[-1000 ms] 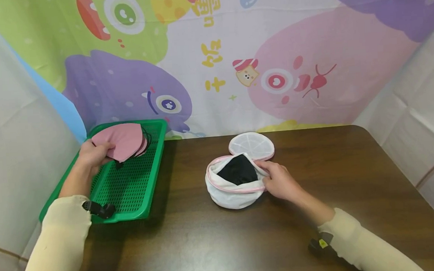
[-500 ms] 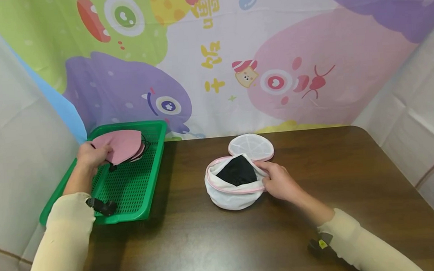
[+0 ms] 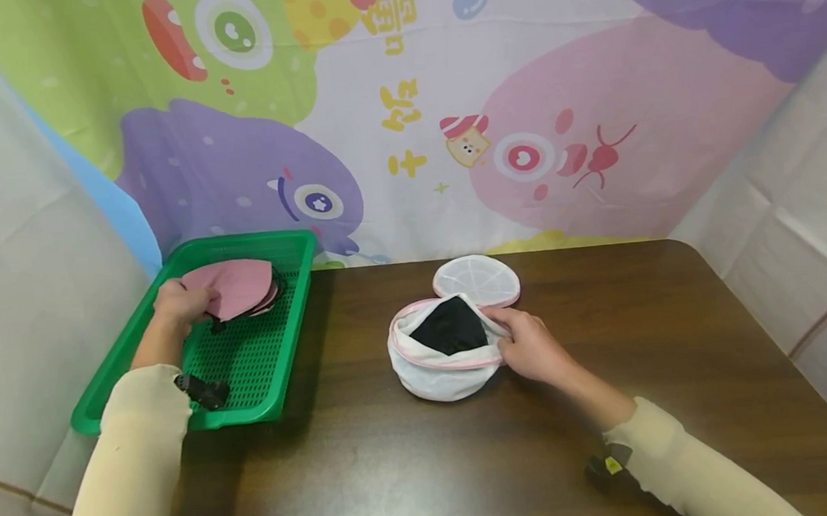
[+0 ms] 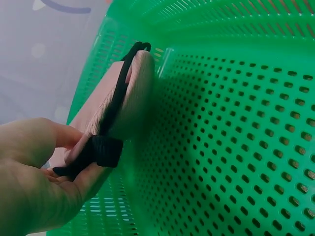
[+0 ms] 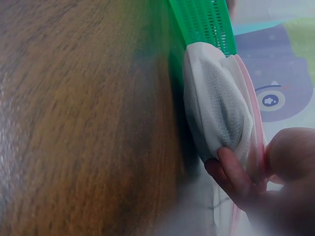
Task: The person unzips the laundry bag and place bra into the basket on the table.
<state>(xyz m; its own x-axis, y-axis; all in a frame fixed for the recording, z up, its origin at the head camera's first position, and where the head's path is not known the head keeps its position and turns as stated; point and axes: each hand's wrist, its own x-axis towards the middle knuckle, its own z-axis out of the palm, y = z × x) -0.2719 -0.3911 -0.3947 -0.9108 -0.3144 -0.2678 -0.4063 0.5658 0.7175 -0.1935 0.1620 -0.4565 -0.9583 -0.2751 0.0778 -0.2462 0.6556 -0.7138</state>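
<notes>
In the head view my left hand [image 3: 180,303] pinches a folded pink cloth piece with black straps [image 3: 232,284] by its near left edge. The piece hangs low inside the green basket [image 3: 279,378]. Thumb and fingers grip the black-trimmed edge of the pink piece [image 4: 140,93] in the left wrist view. At the middle of the table my right hand [image 3: 533,345] grips the right rim of a round white mesh laundry bag [image 3: 441,381] with a pink zipper edge. Its mouth is open, and a black cloth piece [image 3: 452,326] lies inside, its lower part hidden.
The bag's round mesh lid [image 3: 476,280] lies folded back behind it on the brown wooden table [image 3: 396,469]. A cartoon-printed curtain [image 3: 411,203] hangs along the table's back edge. The green basket stands at the far left, by a pale side wall [image 3: 27,255].
My left hand has lowered the pink cloth piece a little further into the basket. The right hand still grips the laundry bag's rim in the same spot.
</notes>
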